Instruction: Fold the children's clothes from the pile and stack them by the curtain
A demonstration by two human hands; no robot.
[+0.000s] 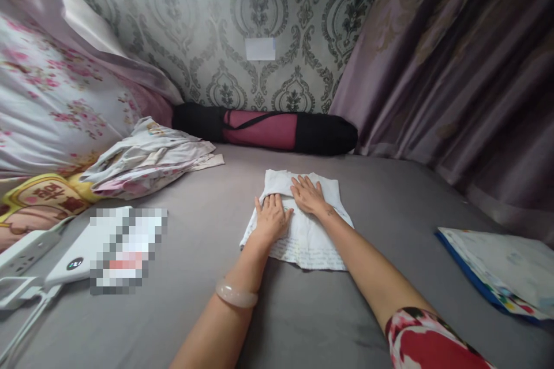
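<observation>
A white cloth garment (311, 242) with lines of faint print lies on the grey sheet in front of me, its upper part folded over. My left hand (272, 220) rests on its left side, fingers stretched out at the fold. Higher up, my right hand (306, 194) lies flat on the folded part with the fingers spread. Both palms press on the cloth and neither hand grips it. A pale bangle (236, 294) is on my left forearm.
A rumpled pile of clothes (151, 155) lies at the left, above a white power bank (93, 248) and a power strip (26, 253). A black and maroon roll bag (264, 129) lies along the wall. Folded sheets (506, 265) lie at the right, below the curtain (454, 57).
</observation>
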